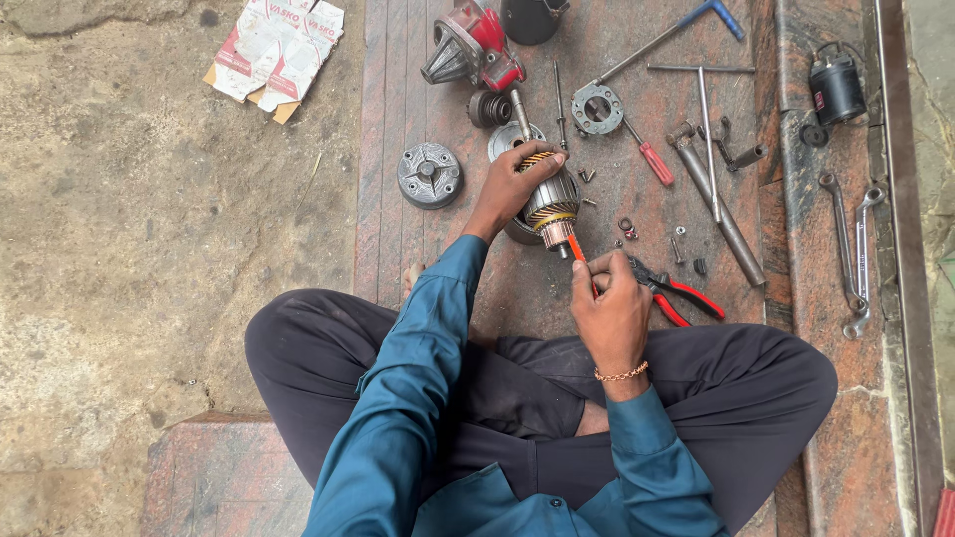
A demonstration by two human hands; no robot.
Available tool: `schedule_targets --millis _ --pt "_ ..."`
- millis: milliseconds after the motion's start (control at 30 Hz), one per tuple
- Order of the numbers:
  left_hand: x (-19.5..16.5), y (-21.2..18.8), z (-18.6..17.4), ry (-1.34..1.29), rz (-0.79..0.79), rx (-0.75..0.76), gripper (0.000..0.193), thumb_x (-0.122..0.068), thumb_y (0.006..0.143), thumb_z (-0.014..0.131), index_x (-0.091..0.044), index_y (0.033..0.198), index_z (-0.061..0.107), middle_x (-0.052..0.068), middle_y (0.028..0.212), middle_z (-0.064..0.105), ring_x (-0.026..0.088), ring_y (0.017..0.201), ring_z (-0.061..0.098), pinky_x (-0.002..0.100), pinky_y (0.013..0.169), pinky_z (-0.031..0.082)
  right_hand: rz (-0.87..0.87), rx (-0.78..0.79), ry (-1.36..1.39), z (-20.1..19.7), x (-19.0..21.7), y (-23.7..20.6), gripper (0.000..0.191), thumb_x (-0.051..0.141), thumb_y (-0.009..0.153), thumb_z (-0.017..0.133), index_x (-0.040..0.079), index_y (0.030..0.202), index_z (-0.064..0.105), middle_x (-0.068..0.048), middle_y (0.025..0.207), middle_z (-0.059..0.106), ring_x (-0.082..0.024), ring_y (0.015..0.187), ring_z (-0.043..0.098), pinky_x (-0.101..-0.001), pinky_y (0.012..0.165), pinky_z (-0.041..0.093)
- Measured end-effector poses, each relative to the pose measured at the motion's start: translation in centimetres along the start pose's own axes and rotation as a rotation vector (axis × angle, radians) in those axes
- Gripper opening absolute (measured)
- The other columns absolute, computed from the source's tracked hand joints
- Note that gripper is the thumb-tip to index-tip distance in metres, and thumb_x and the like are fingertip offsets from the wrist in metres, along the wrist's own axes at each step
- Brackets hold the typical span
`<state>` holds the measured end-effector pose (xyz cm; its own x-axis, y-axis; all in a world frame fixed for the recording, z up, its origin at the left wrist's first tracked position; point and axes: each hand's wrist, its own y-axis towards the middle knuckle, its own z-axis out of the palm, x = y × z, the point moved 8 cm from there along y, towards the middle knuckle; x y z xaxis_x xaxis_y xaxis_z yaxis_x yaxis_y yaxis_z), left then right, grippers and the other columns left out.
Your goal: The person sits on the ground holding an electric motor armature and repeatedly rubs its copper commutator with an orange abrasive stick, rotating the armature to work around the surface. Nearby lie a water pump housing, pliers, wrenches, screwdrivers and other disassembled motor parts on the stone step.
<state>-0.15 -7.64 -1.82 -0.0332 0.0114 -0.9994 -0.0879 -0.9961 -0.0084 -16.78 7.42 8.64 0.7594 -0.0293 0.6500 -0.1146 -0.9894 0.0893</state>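
Crossed legs [398, 378], red stone floor [597, 60], scattered tools [711, 139]

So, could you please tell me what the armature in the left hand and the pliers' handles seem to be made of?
Armature: apparently dull grey steel with coppery windings and commutator. Pliers: glossy red handles, probably a plastic or rubber coating.

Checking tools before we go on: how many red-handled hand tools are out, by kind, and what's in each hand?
Red-handled screwdrivers: 2, one on the floor, one in the right hand
Red-handled pliers: 1, beside the right hand
Total: 3
The left hand grips the armature.
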Motion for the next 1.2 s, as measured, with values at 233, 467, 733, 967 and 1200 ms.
schedule_targets --millis 233,467,733,967,1200 --pt "0.0 0.1 0.1 0.012 -0.006 -0.008 0.041 -0.041 0.090 0.071 -0.006 0.110 0.077 0.006 0.097 0.077 0.013 0.091 0.071 0.029 0.084 0.055 0.010 -0.020 -0.057 -0.6 1.5 -0.3 0.027 0.023 0.095 0.072 0.002 0.084 0.060 -0.010 0.062 0.067 -0.031 0.055 0.065 -0.0445 0.056 0.046" --pt "0.1 0.2 0.1 0.046 0.006 -0.001 0.039 -0.041 0.090 0.070 -0.008 0.110 0.077 0.005 0.097 0.077 0.012 0.090 0.071 0.030 0.084 0.055 -0.075 -0.008 -0.076 -0.8 2.3 -0.4 0.020 0.019 0.096 0.071 0.002 0.087 0.064 -0.011 0.063 0.065 -0.033 0.056 0.064 -0.0461 0.057 0.046" --pt "0.6 0.0 0.2 -0.006 0.020 -0.006 0.038 -0.038 0.091 0.070 -0.006 0.109 0.077 0.005 0.097 0.077 0.012 0.090 0.071 0.030 0.084 0.055 -0.125 -0.091 -0.085 -0.2 2.1 -0.4 0.020 0.016 0.095 0.072 0.003 0.084 0.062 -0.012 0.063 0.064 -0.035 0.057 0.065 -0.0469 0.057 0.046" --pt "0.4 0.3 0.1 0.036 0.023 -0.006 0.038 -0.038 0.091 0.069 -0.007 0.110 0.078 0.005 0.100 0.079 0.012 0.093 0.072 0.029 0.086 0.055 -0.140 -0.135 -0.080 0.0 1.6 -0.8 0.020 0.017 0.097 0.072 0.005 0.085 0.061 -0.011 0.063 0.063 -0.033 0.058 0.065 -0.0465 0.057 0.046" --pt "0.3 0.0 0.2 0.017 0.036 -0.010 0.038 -0.038 0.091 0.069 -0.007 0.110 0.077 0.005 0.100 0.078 0.013 0.094 0.072 0.030 0.087 0.055 -0.091 -0.066 -0.048 0.6 1.5 0.5 0.023 0.018 0.098 0.071 0.003 0.084 0.061 -0.012 0.063 0.062 -0.035 0.056 0.063 -0.0475 0.058 0.045"
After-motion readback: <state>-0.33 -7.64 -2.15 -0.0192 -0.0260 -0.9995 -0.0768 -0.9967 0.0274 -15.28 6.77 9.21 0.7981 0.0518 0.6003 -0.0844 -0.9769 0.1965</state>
